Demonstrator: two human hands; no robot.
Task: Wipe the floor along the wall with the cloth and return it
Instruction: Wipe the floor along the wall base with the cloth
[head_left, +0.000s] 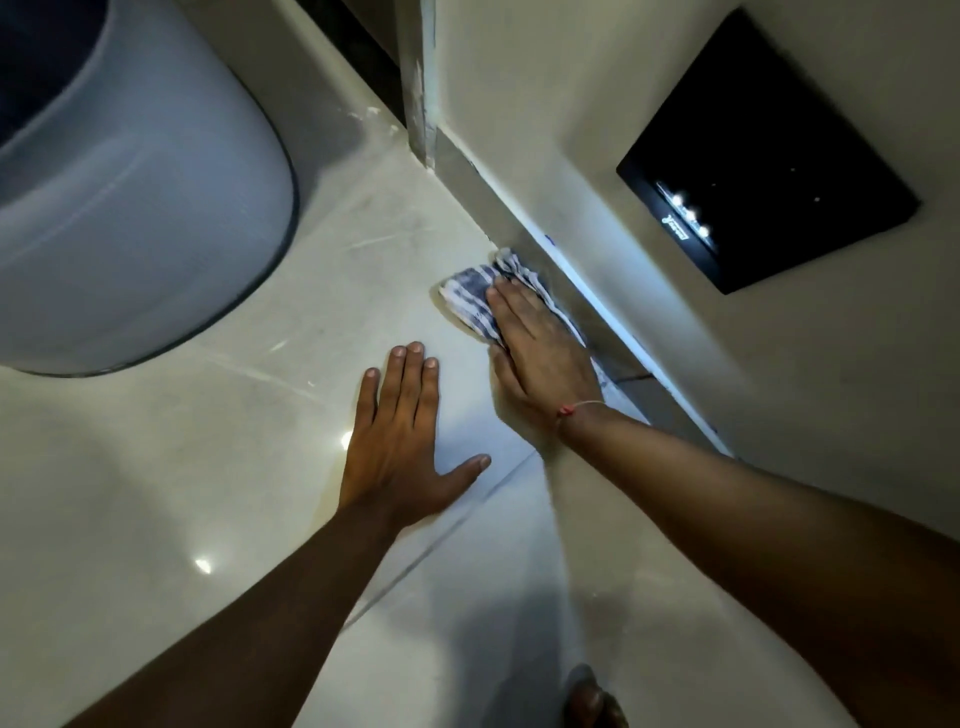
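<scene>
A blue-and-white striped cloth (470, 296) lies crumpled on the pale tiled floor (218, 467), right against the grey skirting (524, 228) at the foot of the wall (571, 104). My right hand (540, 358) presses flat on the cloth, fingers together and pointing along the wall; a thin red thread circles its wrist. My left hand (400, 441) rests flat on the bare tile to the left, fingers spread, holding nothing. Part of the cloth is hidden under my right palm.
A large rounded white fixture (135, 208) fills the upper left, its base meeting the floor. A glossy black panel (763, 171) is set into the wall on the right. A wall corner (421, 93) stands ahead. A bare foot (592, 701) shows at the bottom edge.
</scene>
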